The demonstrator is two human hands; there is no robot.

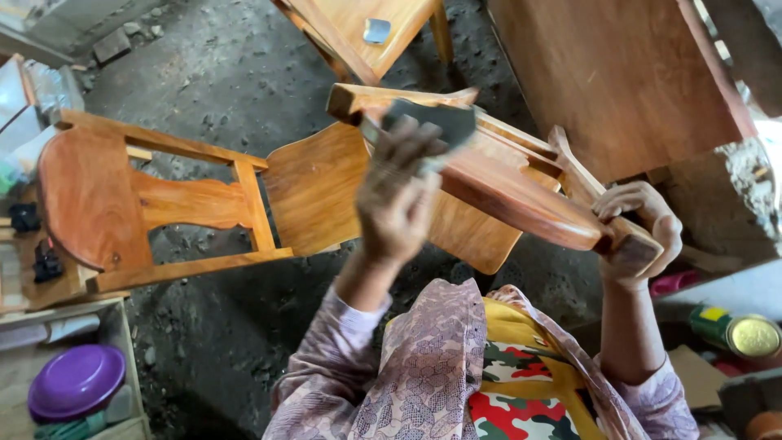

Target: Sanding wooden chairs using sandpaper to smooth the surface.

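My left hand (397, 200) is closed on a dark grey sheet of sandpaper (436, 121) and presses it against the curved top rail of a wooden chair back (521, 195). This varnished chair piece lies tilted across the middle, above my lap. My right hand (643, 232) grips the rail's right end from below, fingers wrapped around the wood. My patterned sleeves and a yellow and camouflage cloth fill the bottom of the view.
A second wooden chair (163, 204) lies on its side at the left on the dark dirt floor (236, 81). A wooden stool (350, 28) stands at the top, a large wooden panel (619, 73) top right. Purple bowl (75, 380) bottom left, metal can (745, 334) at the right.
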